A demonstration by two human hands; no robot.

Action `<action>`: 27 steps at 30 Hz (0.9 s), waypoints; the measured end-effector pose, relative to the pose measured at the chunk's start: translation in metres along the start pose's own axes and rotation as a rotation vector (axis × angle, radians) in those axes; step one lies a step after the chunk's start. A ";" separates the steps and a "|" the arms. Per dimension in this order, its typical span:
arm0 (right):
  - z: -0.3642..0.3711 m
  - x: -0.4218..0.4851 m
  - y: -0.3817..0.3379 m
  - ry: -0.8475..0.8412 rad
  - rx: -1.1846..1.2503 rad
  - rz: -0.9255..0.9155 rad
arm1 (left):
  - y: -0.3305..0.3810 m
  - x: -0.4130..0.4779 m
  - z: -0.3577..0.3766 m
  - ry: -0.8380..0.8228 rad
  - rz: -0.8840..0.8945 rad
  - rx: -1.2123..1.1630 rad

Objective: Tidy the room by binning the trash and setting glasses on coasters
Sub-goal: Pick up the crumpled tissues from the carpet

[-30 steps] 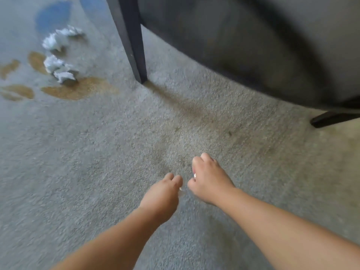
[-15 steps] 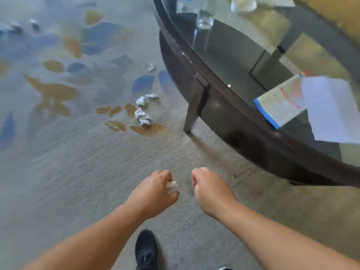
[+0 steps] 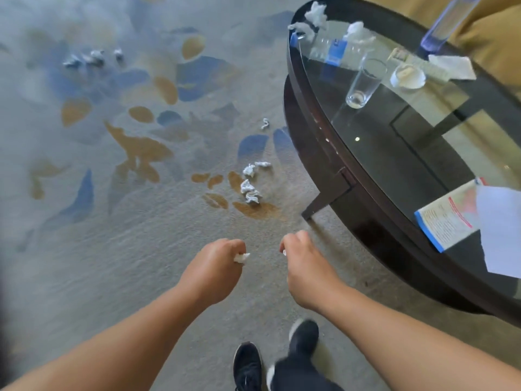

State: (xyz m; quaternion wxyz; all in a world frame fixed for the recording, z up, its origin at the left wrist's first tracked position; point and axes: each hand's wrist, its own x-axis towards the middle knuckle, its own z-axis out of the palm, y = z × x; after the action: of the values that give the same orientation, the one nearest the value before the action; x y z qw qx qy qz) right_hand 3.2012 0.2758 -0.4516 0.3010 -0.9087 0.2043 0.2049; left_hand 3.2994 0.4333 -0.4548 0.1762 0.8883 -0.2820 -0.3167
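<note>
Low in the frame's centre, a crumpled paper scrap (image 3: 242, 258) is sitting in the left hand (image 3: 214, 268), its grip curled tight around it. Beside it the right hand (image 3: 306, 266) is fisted over a white sliver. More paper wads (image 3: 251, 182) are lying on the carpet (image 3: 84, 263) above; an empty glass (image 3: 363, 83) is standing on the worktop (image 3: 394, 153) upper right.

You can't read any words here. The leaflet (image 3: 448, 214) on the glass table (image 3: 394, 153) has red and black print, and the bottle (image 3: 334, 50) has a blue label, but both are too blurry.
</note>
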 end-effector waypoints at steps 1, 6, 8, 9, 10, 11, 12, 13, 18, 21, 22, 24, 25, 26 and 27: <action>-0.002 0.011 -0.002 -0.003 0.006 -0.014 | -0.002 0.008 -0.005 0.000 -0.004 -0.005; -0.015 0.088 0.000 -0.004 0.070 -0.049 | -0.013 0.077 -0.030 0.003 -0.013 -0.043; -0.019 0.124 0.003 -0.016 0.099 -0.023 | -0.020 0.114 -0.038 0.017 -0.034 -0.048; -0.021 0.143 0.005 -0.028 0.111 -0.009 | -0.023 0.132 -0.042 0.004 -0.042 -0.055; -0.025 0.160 0.006 -0.035 0.124 0.012 | -0.026 0.150 -0.046 -0.026 -0.052 -0.045; -0.028 0.176 0.006 -0.038 0.133 0.028 | -0.031 0.167 -0.051 -0.054 -0.061 -0.029; -0.031 0.193 0.007 -0.049 0.138 0.032 | -0.036 0.184 -0.055 -0.071 -0.070 -0.020; -0.034 0.208 0.007 -0.063 0.135 0.029 | -0.041 0.200 -0.060 -0.076 -0.082 -0.022; -0.034 0.274 0.001 -0.124 0.101 0.065 | -0.069 0.268 -0.077 -0.114 -0.069 -0.027; -0.020 0.314 -0.001 -0.127 0.108 0.114 | -0.097 0.309 -0.073 -0.147 -0.010 -0.027; -0.012 0.328 0.000 -0.125 0.107 0.138 | -0.107 0.323 -0.069 -0.172 0.011 -0.021; 0.010 0.357 0.005 -0.127 0.118 0.192 | -0.130 0.355 -0.059 -0.239 0.054 0.009; 0.023 0.373 0.009 -0.137 0.109 0.216 | -0.143 0.373 -0.052 -0.264 0.078 0.021; 0.039 0.387 0.013 -0.152 0.082 0.239 | -0.156 0.389 -0.043 -0.278 0.093 0.031; 0.055 0.400 0.016 -0.177 0.058 0.274 | -0.167 0.405 -0.036 -0.301 0.104 0.045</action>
State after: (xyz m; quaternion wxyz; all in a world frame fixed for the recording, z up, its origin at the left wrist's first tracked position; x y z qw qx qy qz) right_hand 3.5124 0.1995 -0.6974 0.3132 -0.8415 0.3048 0.3175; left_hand 3.6474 0.3201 -0.6979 0.1281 0.8188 -0.3581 -0.4301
